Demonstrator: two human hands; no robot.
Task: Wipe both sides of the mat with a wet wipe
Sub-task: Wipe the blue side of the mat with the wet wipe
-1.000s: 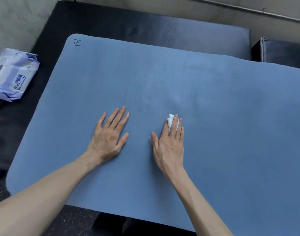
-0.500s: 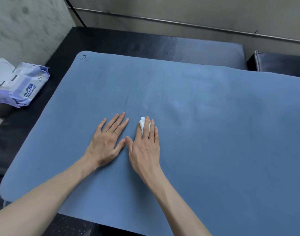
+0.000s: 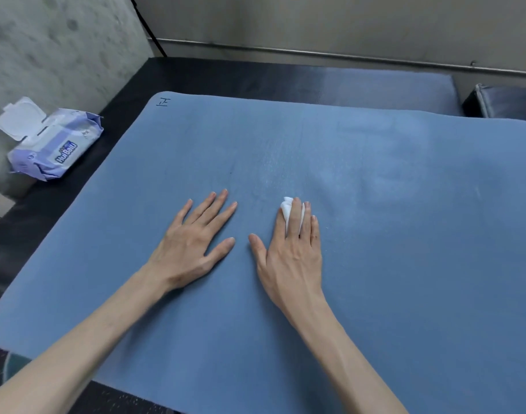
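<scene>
Our left hand point(image 3: 193, 245) lies flat with spread fingers on the blue mat point(image 3: 405, 264), holding it down. Our right hand point(image 3: 291, 249) presses the wet wipe point(image 3: 286, 211) under straight fingers; we should overlap strokes toward the far edge.

I read "HuiBaiu", or near that, in white letters on the wipes pack point(image 3: 51, 144); a small handwritten mark sits at the mat point(image 3: 375, 264)'s far left corner.
</scene>
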